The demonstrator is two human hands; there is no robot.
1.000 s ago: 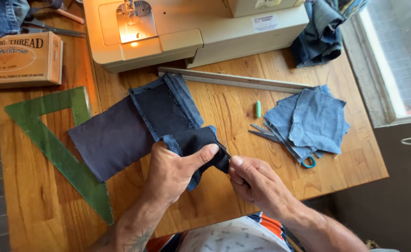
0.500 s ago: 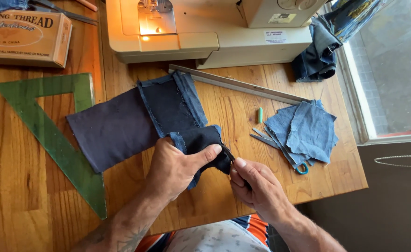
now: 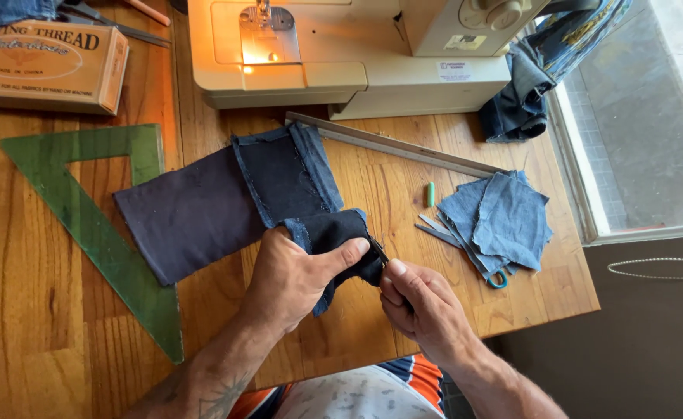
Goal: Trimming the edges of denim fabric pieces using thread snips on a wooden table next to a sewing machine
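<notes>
A dark navy and denim fabric piece (image 3: pixel 225 198) lies across the middle of the wooden table (image 3: pixel 39 341). Its near right end is folded up and pinched in my left hand (image 3: pixel 295 275), thumb on top. My right hand (image 3: pixel 423 306) is closed around a small dark tool whose tip (image 3: pixel 378 252) touches the folded edge of the fabric beside my left thumb. Most of the tool is hidden in my fist, so I cannot tell what kind it is.
A cream sewing machine (image 3: pixel 357 46) with its lamp on stands at the back. A metal ruler (image 3: pixel 395 146), green chalk stick (image 3: pixel 430 194), denim scraps (image 3: pixel 500 217) over scissors (image 3: pixel 442 233), a green set square (image 3: pixel 85 225), a cardboard thread box (image 3: pixel 43 62) and bundled jeans (image 3: pixel 523 101) lie about.
Both hands keep their hold on the fabric and tool. The camera has shifted, so the table sits lower and further left in view; the hands work at the same folded edge.
</notes>
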